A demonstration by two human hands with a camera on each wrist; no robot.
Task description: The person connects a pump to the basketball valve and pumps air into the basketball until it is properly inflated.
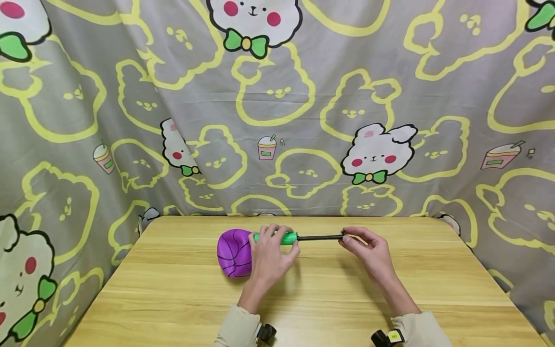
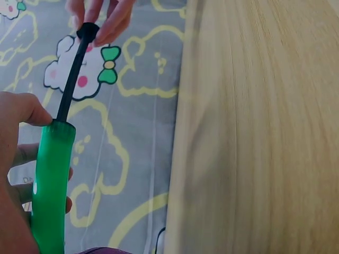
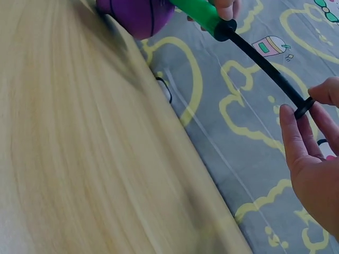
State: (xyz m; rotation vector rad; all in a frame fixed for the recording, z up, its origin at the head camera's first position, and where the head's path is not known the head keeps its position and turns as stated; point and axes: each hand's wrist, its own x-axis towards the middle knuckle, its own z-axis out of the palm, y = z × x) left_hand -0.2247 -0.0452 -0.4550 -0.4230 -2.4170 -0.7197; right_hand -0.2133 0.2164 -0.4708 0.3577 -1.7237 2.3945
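Observation:
A small ball pump with a green barrel [image 1: 289, 238] is held level above the table. My left hand [image 1: 270, 255] grips the barrel, its thumb at the collar where the black rod [image 1: 320, 237] comes out. The rod stands well drawn out to the right. At its far end my right hand [image 1: 373, 251] pinches the flat black handle [image 3: 304, 107] between thumb and fingers. A purple ball [image 1: 233, 255] with black basketball lines, soft and dented, is at the barrel's left end. The join between pump and ball is hidden behind my left hand.
The wooden table [image 1: 173, 299] reaches back to a grey curtain [image 1: 299, 106] printed with yellow outlines and white bunnies. Folds of that curtain hang along both sides of the table as well.

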